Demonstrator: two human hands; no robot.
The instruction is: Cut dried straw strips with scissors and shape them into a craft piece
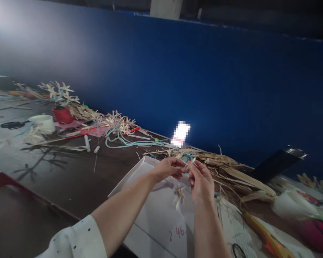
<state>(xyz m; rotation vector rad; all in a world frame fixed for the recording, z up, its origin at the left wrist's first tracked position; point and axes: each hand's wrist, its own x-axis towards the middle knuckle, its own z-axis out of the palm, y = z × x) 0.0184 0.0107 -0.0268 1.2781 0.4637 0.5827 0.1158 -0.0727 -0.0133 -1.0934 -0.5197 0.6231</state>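
My left hand (pixel 169 167) and my right hand (pixel 201 181) meet above a white tray (pixel 140 168), fingertips pinched together. Between them they hold a small piece of pale straw with a blue strip (pixel 190 160). Both hands are closed on it. A little straw flower (pixel 180 195) lies on the white sheet just below my hands. A heap of dried husks (pixel 231 172) lies right behind my hands on the dark table (pixel 64 175).
Further left lie light-blue cords (pixel 129 142), straw flowers (pixel 57 91), a red pot (pixel 62 114), a white bowl (pixel 44 122), black scissors (pixel 12 124) and pens. A yellow cutter (pixel 263 234), a white cup (pixel 288 205) and a black object (pixel 277 163) are on the right. A blue wall backs the table.
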